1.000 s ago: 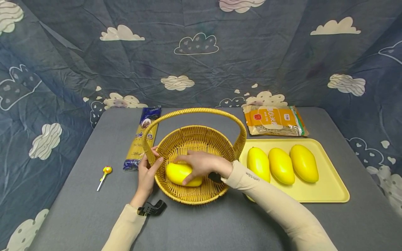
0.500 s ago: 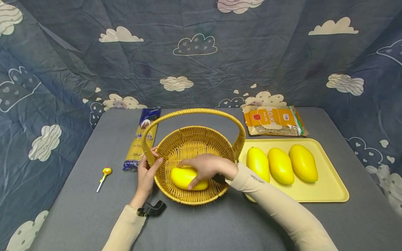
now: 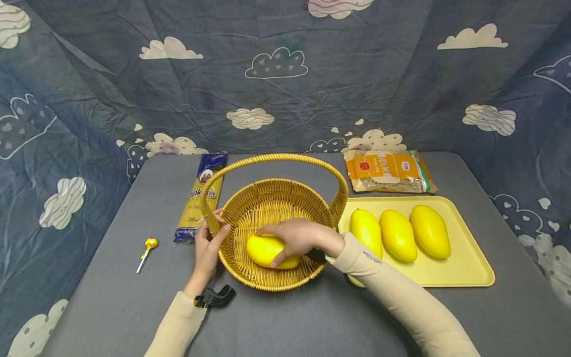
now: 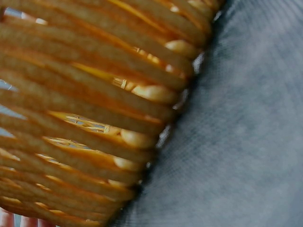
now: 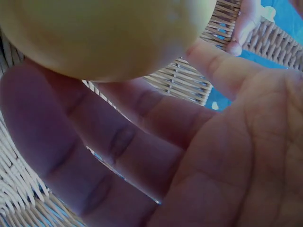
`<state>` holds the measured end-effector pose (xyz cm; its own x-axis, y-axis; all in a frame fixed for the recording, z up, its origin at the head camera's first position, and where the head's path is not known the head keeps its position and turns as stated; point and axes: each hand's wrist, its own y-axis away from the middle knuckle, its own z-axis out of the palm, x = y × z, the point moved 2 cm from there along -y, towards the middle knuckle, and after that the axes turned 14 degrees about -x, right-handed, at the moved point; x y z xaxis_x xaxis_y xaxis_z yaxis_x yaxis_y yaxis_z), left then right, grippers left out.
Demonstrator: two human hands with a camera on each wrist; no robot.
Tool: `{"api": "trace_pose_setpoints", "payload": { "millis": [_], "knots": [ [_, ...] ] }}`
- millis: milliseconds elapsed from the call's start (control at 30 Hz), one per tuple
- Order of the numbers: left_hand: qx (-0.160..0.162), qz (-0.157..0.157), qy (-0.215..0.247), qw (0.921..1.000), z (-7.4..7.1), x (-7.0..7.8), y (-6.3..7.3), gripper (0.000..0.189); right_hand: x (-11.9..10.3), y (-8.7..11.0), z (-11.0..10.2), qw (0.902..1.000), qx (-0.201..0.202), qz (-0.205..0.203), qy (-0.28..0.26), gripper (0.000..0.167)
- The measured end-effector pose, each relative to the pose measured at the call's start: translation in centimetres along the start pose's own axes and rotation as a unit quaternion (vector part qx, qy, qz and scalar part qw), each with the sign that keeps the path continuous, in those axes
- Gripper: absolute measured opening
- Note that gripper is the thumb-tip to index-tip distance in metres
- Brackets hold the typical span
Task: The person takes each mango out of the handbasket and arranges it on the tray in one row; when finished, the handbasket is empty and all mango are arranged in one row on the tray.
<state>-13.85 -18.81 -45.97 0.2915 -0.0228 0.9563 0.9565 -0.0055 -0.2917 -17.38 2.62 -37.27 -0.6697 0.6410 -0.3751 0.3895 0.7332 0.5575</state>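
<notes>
A yellow mango (image 3: 258, 249) lies low inside the woven wicker basket (image 3: 276, 286). My right hand (image 3: 296, 239) reaches in from the right and grips this mango with thumb and fingers. In the right wrist view the curled fingers (image 5: 128, 137) lie against the mango's rounded surface (image 5: 109, 38). My left hand (image 3: 207, 250) holds the basket's left rim near the foot of the arched handle (image 3: 276, 157), thumb over the rim. Only the basket's slatted side (image 4: 94, 109) and a few fingertips show in the left wrist view.
A yellow tray (image 3: 464, 272) with three mangoes (image 3: 398, 236) stands right of the basket. Behind it lies an orange noodle packet (image 3: 388, 171). A blue-and-yellow spaghetti packet (image 3: 192, 213) lies behind my left hand, and a lollipop (image 3: 149, 250) rests at the far left.
My right hand has shifted a little to the right and towards me inside the basket, and the mango has moved with it. My left hand keeps its hold on the rim.
</notes>
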Motion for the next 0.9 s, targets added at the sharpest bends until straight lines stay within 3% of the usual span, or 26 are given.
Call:
{"api": "trace_pose_setpoints", "payload": {
  "millis": [233,533,900],
  "knots": [
    [-0.003,0.003,0.005,1.0000,0.1,0.1,0.0,0.021,0.1,1.1,-0.3,0.9991,0.038,-0.018,-0.011,0.073],
    [-0.006,0.005,0.002,1.0000,0.0,0.0,0.0,0.021,0.0,3.1,-0.6,0.9922,0.116,-0.040,-0.021,0.076],
    [-0.009,0.008,0.010,0.9999,0.1,0.2,0.0,0.021,0.1,5.8,-0.5,0.9688,0.230,-0.086,-0.035,0.076]
  ]
}}
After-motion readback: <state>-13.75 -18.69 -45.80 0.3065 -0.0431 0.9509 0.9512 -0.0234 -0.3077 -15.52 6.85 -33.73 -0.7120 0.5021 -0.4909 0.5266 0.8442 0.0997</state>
